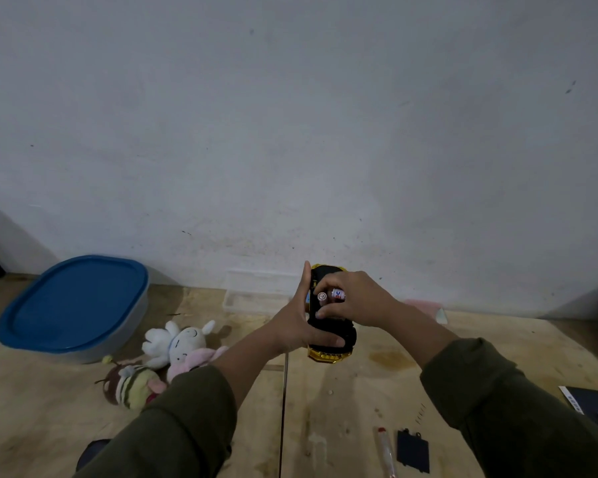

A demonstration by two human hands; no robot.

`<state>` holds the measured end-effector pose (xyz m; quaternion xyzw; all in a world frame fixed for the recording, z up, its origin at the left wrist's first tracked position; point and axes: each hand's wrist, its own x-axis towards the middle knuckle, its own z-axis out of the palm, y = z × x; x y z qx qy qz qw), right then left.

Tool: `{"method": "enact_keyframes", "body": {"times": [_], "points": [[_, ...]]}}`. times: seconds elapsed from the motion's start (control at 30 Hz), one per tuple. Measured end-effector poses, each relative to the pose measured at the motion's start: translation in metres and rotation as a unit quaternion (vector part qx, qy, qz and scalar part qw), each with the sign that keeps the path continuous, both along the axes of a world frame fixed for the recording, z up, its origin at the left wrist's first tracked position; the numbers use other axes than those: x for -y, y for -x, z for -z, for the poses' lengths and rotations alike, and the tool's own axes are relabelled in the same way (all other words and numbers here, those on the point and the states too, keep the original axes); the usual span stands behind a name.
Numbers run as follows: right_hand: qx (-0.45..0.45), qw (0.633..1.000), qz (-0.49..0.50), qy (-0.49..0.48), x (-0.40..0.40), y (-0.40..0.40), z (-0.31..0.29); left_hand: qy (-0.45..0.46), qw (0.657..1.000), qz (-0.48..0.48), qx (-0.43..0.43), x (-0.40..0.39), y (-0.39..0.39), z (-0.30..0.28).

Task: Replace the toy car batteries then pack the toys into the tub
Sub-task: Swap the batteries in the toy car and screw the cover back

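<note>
A black and gold toy car [335,339] is held upside down above the floor, underside facing me. My left hand [302,326] grips its left side, thumb across the rear. My right hand [354,300] sits over the battery bay and pinches white batteries [330,295], one end cap facing me. The tub [73,308], clear with a blue lid on it, stands at the left by the wall. Plush toys lie beside it: a white and pink one [183,343] and a striped bee [133,384].
A black battery cover [412,451] and a clear-handled screwdriver [385,450] lie on the floor at the bottom right. A small clear box [252,294] sits against the wall behind my hands. A dark booklet [591,403] lies at the right edge. A wall closes the far side.
</note>
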<state>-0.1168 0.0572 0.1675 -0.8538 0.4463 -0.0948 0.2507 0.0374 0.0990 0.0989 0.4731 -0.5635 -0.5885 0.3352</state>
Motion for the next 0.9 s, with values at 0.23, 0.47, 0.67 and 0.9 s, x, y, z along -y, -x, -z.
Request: {"method": "enact_keyframes", "body": {"times": [0.23, 0.47, 0.67, 0.9], "points": [[0.042, 0.995, -0.013, 0.089, -0.002, 0.000, 0.000, -0.001, 1.000, 0.003, -0.014, 0.001, -0.002, -0.002], [-0.009, 0.986, -0.080, 0.149, -0.002, 0.004, 0.005, -0.001, 1.000, 0.014, -0.013, 0.002, -0.003, -0.004], [-0.063, 0.980, -0.090, 0.166, -0.001, 0.011, 0.008, 0.009, 1.000, 0.001, -0.015, -0.002, -0.002, -0.009], [-0.113, 0.982, -0.085, 0.129, -0.001, 0.013, 0.000, 0.033, 0.999, -0.037, -0.022, -0.004, 0.003, -0.007]]}}
